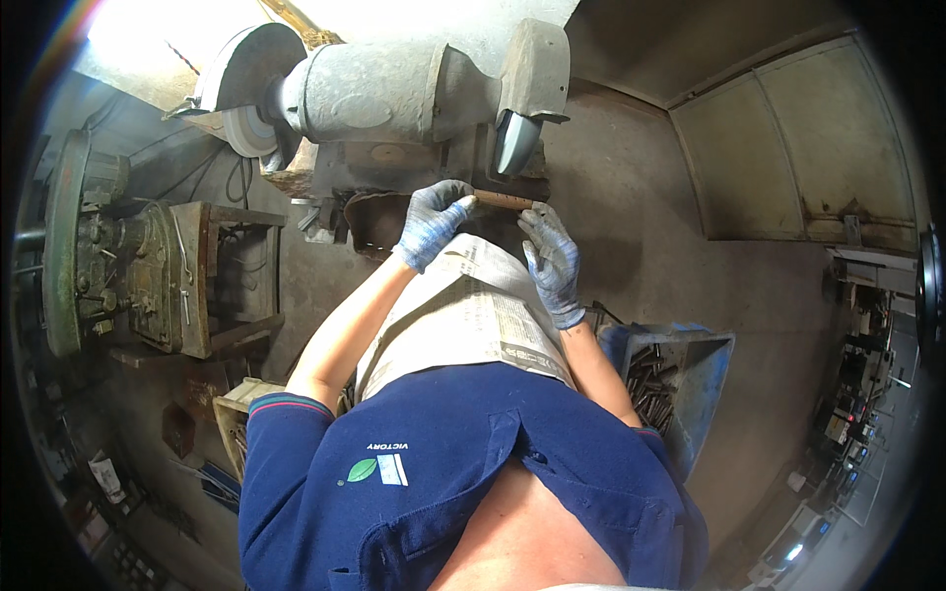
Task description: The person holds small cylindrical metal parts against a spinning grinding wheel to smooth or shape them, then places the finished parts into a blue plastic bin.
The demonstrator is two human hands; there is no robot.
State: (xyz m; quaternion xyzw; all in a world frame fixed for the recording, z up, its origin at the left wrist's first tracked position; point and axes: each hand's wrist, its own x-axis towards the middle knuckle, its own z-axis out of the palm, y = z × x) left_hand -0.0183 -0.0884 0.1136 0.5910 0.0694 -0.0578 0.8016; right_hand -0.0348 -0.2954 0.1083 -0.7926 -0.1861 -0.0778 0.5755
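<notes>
My left hand (434, 223), in a grey-and-blue work glove, is closed around the left end of a short, narrow brown bar (505, 200). At the bar's other end, the gloved fingers of my right hand (552, 260) pinch it. The bar lies roughly level between both hands; its exact kind is too small to tell. Just beyond it stands a grey bench grinder (374, 91). Its right wheel (517, 144) sits under a guard close above the bar, apart from it. Whether the wheel turns cannot be told.
Printed newspaper sheets (463, 320) cover my lap. A blue-edged bin (711, 379) of metal pieces (650, 382) stands at my right, a smaller box (233, 399) at my left. Farther left is a heavy green machine (67, 246). A metal cabinet (788, 148) stands far right.
</notes>
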